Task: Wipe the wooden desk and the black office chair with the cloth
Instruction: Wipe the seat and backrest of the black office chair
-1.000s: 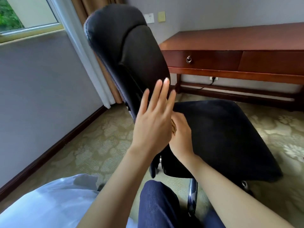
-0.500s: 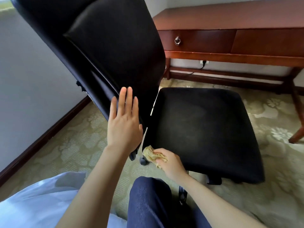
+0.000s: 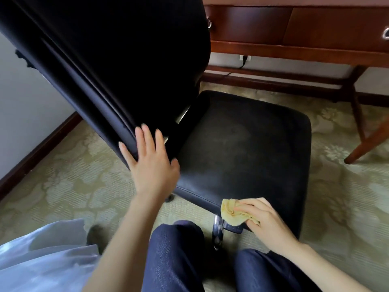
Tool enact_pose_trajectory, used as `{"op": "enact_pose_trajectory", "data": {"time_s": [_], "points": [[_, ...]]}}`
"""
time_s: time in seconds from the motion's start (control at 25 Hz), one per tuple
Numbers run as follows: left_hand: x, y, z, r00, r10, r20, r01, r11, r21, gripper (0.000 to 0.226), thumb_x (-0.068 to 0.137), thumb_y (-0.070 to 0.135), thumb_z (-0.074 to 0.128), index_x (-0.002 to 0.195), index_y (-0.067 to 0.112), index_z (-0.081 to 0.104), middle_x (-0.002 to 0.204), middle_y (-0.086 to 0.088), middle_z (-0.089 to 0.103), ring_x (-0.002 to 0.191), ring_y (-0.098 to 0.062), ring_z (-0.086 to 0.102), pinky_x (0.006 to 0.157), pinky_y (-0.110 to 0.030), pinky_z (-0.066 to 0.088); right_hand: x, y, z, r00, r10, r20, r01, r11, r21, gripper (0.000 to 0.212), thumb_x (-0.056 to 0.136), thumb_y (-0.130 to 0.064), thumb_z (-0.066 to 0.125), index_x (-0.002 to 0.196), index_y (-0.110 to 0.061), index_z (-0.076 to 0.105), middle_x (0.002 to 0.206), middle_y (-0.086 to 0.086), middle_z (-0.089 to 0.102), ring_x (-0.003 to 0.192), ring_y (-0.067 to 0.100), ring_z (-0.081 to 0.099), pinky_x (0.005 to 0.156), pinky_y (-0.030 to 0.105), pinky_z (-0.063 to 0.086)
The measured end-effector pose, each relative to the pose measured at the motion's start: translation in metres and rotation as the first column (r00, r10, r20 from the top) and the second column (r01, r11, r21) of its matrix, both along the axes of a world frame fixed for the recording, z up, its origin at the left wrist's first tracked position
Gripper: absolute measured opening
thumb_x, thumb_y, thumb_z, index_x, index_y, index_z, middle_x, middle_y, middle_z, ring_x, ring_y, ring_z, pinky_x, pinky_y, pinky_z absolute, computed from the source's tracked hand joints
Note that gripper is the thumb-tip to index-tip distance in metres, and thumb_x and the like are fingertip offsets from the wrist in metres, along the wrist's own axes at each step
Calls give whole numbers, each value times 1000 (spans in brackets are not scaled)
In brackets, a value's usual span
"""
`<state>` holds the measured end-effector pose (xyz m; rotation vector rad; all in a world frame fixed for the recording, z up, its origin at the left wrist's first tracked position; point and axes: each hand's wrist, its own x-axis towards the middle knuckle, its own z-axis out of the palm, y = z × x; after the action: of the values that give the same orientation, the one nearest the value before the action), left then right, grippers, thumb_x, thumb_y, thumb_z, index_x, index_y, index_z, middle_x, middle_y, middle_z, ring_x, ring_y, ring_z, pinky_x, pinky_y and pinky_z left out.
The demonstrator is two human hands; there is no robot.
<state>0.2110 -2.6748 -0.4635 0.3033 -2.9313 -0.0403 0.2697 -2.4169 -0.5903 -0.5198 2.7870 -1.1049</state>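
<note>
Head view, the only one I get: my left hand [image 3: 153, 163] is flat, fingers straight and a bit spread, pressed on the lower edge of the backrest [image 3: 105, 60] of the black chair [image 3: 221, 131], thumb out toward the seat [image 3: 248, 157]; it holds nothing. My right hand [image 3: 265, 222] has its fingers curled over the yellow cloth [image 3: 231, 211], which is bunched up and pressed on the near edge of the seat, just above the chrome post [image 3: 217, 230]. The hands are well apart, left at the seat's rear corner, right at the near edge. The backrest tilts across the upper left. The wooden counter [image 3: 294, 53] stands beyond the chair by the wall, with two drawer fronts, a ring pull [image 3: 209, 23] just beside the backrest and a plugged wall socket [image 3: 245, 58] below. The floor is patterned green carpet [image 3: 63, 186]. My knees in dark jeans [image 3: 174, 256] are at the bottom, either side of the post, with white shirt fabric [image 3: 42, 260] lower left.
</note>
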Motion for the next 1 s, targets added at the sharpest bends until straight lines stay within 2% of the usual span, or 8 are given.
{"op": "enact_pose_trajectory", "data": {"time_s": [0.08, 0.2, 0.32, 0.4, 0.56, 0.72, 0.84, 1.0], "points": [[13, 21, -41, 977, -50, 209, 28, 994, 104, 76, 93, 39, 43, 151, 14, 1, 158, -10, -14, 145, -21, -15, 112, -57, -8, -15, 15, -3, 992, -61, -115, 65, 997, 30, 63, 62, 22, 64, 109, -19, 70, 115, -19, 57, 101, 15, 52, 96, 10, 32], [28, 46, -93, 868, -175, 465, 53, 963, 264, 74, 97, 38, 37, 150, 14, -9, 157, -7, -22, 144, -18, -18, 114, -53, -6, -56, 24, -10, 957, -259, -132, 272, 957, 99, 45, 77, 11, 65, 115, -13, 67, 117, -3, 62, 100, 25, 54, 91, 16, 31], [35, 55, -117, 793, -240, 561, 18, 928, 371, 75, 98, 33, 38, 150, 11, -11, 157, -7, -21, 145, -18, -17, 115, -49, -6, -89, 6, -24, 873, -484, -57, 485, 849, 209, 36, 91, -5, 56, 125, -15, 62, 123, 4, 59, 104, 28, 50, 90, 28, 37], [34, 53, -125, 771, -258, 582, -6, 911, 411, 76, 98, 29, 39, 150, 11, -14, 157, -5, -21, 145, -18, -16, 116, -46, -4, -107, -22, -28, 856, -512, -67, 513, 830, 217, 39, 92, -7, 52, 128, -20, 59, 127, 2, 57, 103, 27, 47, 88, 29, 39], [29, 39, -137, 750, -295, 592, 24, 906, 422, 77, 95, 19, 37, 149, 15, -18, 155, 1, -26, 143, -13, -20, 117, -43, -5, -130, -93, -28, 968, -244, -53, 249, 959, 133, 41, 95, -16, 46, 129, -36, 56, 136, -14, 49, 107, 17, 43, 94, 25, 39], [26, 34, -144, 725, -243, 644, 62, 955, 291, 78, 95, 18, 35, 146, 11, -24, 153, -1, -32, 142, -14, -24, 116, -41, -8, -119, -102, -35, 986, 101, -132, -74, 978, 193, 37, 94, -34, 44, 130, -38, 54, 122, -5, 51, 112, 12, 45, 98, 23, 36], [22, 34, -147, 728, -178, 662, 87, 982, 168, 79, 96, 22, 35, 143, 5, -26, 152, -6, -33, 142, -18, -25, 116, -42, -7, -94, -83, -27, 986, 152, -74, -142, 983, 118, 45, 92, -6, 50, 130, -29, 56, 133, -5, 54, 110, 18, 45, 101, 28, 37], [12, 18, -147, 727, -142, 671, 114, 990, 87, 79, 94, 23, 34, 146, 10, -24, 153, -1, -31, 142, -14, -23, 115, -45, -9, -43, -50, -27, 969, 171, -180, -149, 980, 128, 57, 63, 10, 69, 109, -23, 72, 113, -4, 67, 79, 25, 56, 75, 31, 52]]}}
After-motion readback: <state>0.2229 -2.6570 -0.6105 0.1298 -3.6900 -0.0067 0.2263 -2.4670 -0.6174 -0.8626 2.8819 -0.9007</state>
